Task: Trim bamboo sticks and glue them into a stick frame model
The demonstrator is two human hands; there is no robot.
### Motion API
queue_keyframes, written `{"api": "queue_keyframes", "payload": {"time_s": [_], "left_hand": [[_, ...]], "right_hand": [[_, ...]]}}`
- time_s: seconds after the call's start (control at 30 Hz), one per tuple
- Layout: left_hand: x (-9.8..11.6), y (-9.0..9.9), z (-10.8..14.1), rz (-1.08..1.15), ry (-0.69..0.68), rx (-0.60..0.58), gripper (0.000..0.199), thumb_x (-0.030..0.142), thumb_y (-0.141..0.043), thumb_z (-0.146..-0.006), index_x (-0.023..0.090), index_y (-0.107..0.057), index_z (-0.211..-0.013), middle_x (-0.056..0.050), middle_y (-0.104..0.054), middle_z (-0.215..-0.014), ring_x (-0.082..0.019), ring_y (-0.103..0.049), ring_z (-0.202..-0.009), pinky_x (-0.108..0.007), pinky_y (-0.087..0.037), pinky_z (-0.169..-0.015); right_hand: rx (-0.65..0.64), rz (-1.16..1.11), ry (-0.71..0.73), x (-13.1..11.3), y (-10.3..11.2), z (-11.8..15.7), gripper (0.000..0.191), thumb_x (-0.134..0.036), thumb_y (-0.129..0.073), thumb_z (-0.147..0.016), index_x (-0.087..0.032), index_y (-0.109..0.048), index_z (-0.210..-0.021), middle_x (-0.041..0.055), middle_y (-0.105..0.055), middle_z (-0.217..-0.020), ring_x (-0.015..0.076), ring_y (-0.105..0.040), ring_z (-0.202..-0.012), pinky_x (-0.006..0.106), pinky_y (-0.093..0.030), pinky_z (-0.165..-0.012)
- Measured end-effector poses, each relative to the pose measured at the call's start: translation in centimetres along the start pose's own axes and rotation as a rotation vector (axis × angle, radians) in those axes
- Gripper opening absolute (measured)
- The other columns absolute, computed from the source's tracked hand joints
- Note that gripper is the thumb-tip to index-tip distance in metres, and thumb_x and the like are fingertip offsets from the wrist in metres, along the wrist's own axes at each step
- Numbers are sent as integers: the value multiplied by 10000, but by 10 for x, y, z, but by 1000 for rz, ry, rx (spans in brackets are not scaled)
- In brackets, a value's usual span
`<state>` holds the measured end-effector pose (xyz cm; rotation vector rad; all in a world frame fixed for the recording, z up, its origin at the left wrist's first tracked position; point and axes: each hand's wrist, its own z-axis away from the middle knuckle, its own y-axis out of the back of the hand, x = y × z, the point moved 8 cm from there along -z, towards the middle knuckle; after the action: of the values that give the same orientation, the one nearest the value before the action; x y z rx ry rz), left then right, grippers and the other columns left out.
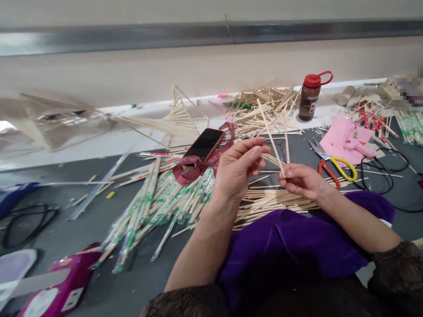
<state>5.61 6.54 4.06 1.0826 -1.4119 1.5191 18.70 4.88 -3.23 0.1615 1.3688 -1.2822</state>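
My right hand (pixel 302 179) pinches the lower ends of thin wooden sticks (pixel 271 135), which stand up and spread apart above the fingers. To its left, my left hand (pixel 243 165) is raised with curled fingers; its fingertips are near some sticks, and whether it grips anything is unclear. Loose bare sticks (pixel 264 204) lie on the dark table below both hands. Chopsticks in green-printed wrappers (pixel 165 200) are spread to the left. Behind my left hand, a phone (pixel 205 143) rests by a dark red ribbon (pixel 188 171).
A red-capped bottle (pixel 309 99) stands at the back beside a stick pile (pixel 261 110). Scissors (pixel 335 165) with red and yellow handles lie right, near a pink glue gun (pixel 358 144) and black cable. Stick frameworks (pixel 168 121) sit at back left; a magenta device (pixel 62 281) is front left.
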Motion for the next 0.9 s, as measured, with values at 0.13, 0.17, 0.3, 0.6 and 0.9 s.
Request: {"api": "queue_keyframes", "payload": {"time_s": [0.13,0.17,0.3,0.6,0.9], "left_hand": [[-2,0,-1,-2,15,10,261,285,-859,-604,192,-783,-836,-49,-765,-758,-65,-554,-458,-157,-335,-355],[-1,1,-1,1,15,13,269,283,-858,-604,189,-782,-844,-51,-767,-768,-65,-555,-459,-156,-337,-355],[9,7,-2,30,-38,47,313,282,-854,-608,196,-782,-900,-51,-772,-840,-59,-562,-473,-152,-347,-360],[35,31,-1,129,-165,141,244,263,-828,-640,211,-790,-875,-34,-755,-805,-44,-530,-475,-142,-321,-347],[27,34,0,256,-15,150,209,245,-823,-594,172,-750,-775,0,-672,-670,-70,-587,-572,-133,-398,-426]], "right_hand": [[19,21,1,-2,0,1,194,-290,-719,-557,-178,-590,-648,-27,-642,-563,33,-411,-376,159,-209,-324],[23,35,-1,-2,0,1,198,-293,-723,-549,-178,-589,-639,-28,-637,-551,35,-413,-372,160,-211,-326],[49,112,3,1,1,4,204,-292,-735,-543,-168,-591,-618,-22,-639,-536,41,-443,-362,157,-211,-337],[69,300,1,9,-2,10,120,-244,-708,-583,-152,-642,-620,-15,-647,-563,54,-487,-394,176,-255,-388],[54,441,11,17,-4,9,109,-276,-685,-622,-170,-662,-635,-33,-586,-505,77,-492,-424,200,-261,-420]]}}
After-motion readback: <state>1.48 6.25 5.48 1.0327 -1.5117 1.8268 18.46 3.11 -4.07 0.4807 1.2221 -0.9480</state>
